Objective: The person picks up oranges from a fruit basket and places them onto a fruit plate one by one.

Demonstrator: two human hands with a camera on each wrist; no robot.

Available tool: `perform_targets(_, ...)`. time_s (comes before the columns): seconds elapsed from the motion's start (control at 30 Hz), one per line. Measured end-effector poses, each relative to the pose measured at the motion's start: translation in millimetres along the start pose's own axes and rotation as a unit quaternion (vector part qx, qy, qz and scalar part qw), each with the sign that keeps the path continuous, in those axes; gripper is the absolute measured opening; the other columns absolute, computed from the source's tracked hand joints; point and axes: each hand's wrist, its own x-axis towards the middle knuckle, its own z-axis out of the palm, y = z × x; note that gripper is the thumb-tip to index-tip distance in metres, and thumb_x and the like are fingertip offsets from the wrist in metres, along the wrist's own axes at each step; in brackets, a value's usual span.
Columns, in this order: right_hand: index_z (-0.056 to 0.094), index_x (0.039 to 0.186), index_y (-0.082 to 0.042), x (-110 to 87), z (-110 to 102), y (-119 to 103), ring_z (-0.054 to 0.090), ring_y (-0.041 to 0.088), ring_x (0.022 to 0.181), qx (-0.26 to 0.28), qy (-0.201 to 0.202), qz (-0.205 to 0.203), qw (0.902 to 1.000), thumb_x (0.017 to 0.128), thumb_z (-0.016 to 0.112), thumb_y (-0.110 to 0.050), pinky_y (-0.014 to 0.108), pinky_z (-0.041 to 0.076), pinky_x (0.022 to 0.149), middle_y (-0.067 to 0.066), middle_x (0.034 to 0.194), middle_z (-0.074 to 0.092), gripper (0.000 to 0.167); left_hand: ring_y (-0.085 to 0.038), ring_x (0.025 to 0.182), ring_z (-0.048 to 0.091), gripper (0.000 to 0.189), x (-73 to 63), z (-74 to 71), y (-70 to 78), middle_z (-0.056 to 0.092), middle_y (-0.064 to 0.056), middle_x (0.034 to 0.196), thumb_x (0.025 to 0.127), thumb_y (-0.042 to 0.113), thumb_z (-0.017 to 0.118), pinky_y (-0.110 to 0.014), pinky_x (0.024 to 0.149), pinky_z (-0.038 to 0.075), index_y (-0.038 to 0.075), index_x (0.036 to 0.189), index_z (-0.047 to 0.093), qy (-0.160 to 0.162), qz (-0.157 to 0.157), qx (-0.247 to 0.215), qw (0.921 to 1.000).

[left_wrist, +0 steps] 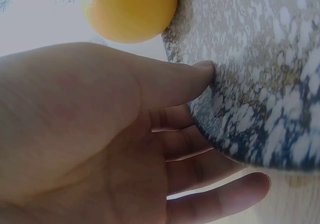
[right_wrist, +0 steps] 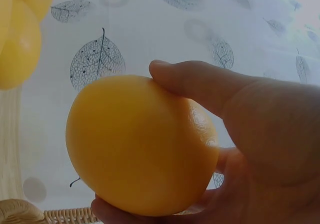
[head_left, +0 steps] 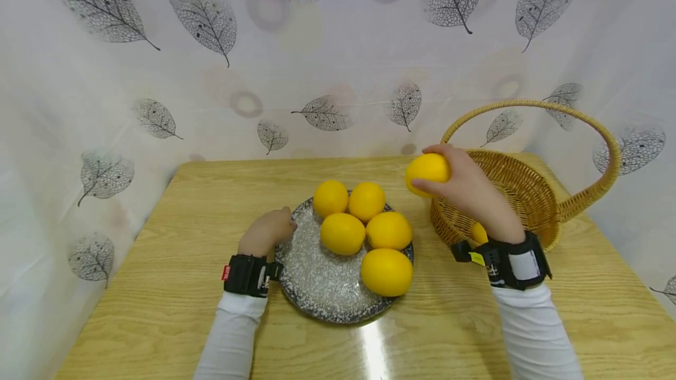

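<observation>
Over the person's head, I'm watching the right hand (head_left: 467,183) holding a smooth, rounded yellow fruit (head_left: 426,173) above the pale wooden surface (head_left: 200,221), between a round speckled grey plate (head_left: 317,274) carrying five similar yellow fruits (head_left: 343,233) and a tan woven basket (head_left: 523,183). The left hand (head_left: 269,230) is pinching the plate's edge.

At the left wrist, the thumb is lying over that rim, fingers (left_wrist: 187,171) reaching beneath.

At the right wrist, the held fruit is sitting between thumb and curled fingers.

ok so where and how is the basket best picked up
Probably by the top of its handle, coming down from above and a little from the right. The handle arches high over the basket, leaving room for fingers to curl round it, while the right hand and its arm cover part of the left side.
</observation>
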Motion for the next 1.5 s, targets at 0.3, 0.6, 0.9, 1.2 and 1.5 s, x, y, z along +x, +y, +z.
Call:
perform_targets(0.3, 0.04, 0.151, -0.011, 0.2, 10.5, -9.4, 0.053, 0.036, 0.116, 0.002, -0.014, -0.02, 0.9997, 0.094, 0.071, -0.043, 0.051, 0.05, 0.092, 0.02, 0.144, 0.047, 0.072, -0.035, 0.118, 0.065, 0.047, 1.7, 0.6, -0.3, 0.063, -0.027, 0.134, 0.107, 0.021, 0.049, -0.05, 0.102, 0.052, -0.012, 0.141, 0.049, 0.001, 0.001, 0.002, 1.0)
perform_targets(0.6, 0.04, 0.153, -0.013, 0.9, 19.4, -13.5, 0.055, 0.036, 0.117, 0.006, -0.033, -0.017, 0.9993, 0.094, 0.071, -0.043, 0.051, 0.051, 0.094, 0.019, 0.148, 0.044, 0.073, -0.039, 0.123, 0.062, 0.048, -1.8, -0.1, -0.2, 0.062, -0.028, 0.136, 0.107, 0.02, 0.049, -0.052, 0.105, 0.05, -0.012, 0.142, 0.047, 0.002, 0.003, -0.002, 1.0)
perform_targets(0.9, 0.04, 0.153, -0.016, 5.1, 28.8, -16.5, 0.057, 0.037, 0.118, 0.003, -0.053, -0.019, 0.9984, 0.094, 0.071, -0.042, 0.051, 0.053, 0.094, 0.021, 0.151, 0.042, 0.072, -0.037, 0.121, 0.064, 0.047, -1.2, -2.0, 1.0, 0.063, -0.027, 0.134, 0.107, 0.021, 0.049, -0.051, 0.104, 0.051, -0.011, 0.141, 0.048, 0.0, -0.007, -0.003, 1.0)
perform_targets(1.2, 0.043, 0.15, -0.016, 5.4, 37.8, -22.2, 0.057, 0.036, 0.119, -0.011, -0.064, -0.035, 0.9973, 0.093, 0.073, -0.042, 0.052, 0.052, 0.095, 0.02, 0.147, 0.046, 0.069, -0.036, 0.12, 0.064, 0.049, -2.0, -3.4, 3.0, 0.062, -0.027, 0.136, 0.107, 0.021, 0.049, -0.05, 0.104, 0.051, -0.011, 0.144, 0.046, -0.006, -0.012, -0.001, 0.9999)
perform_targets(1.5, 0.049, 0.146, -0.013, 5.6, 41.9, -25.7, 0.043, 0.038, 0.141, -0.019, -0.073, -0.039, 0.9964, 0.095, 0.07, -0.042, 0.058, 0.039, 0.113, 0.016, 0.154, 0.044, 0.062, -0.034, 0.117, 0.065, 0.048, -3.7, -4.5, 3.9, 0.062, -0.028, 0.136, 0.107, 0.019, 0.049, -0.05, 0.102, 0.052, -0.012, 0.143, 0.046, -0.008, -0.01, 0.0, 0.9999)
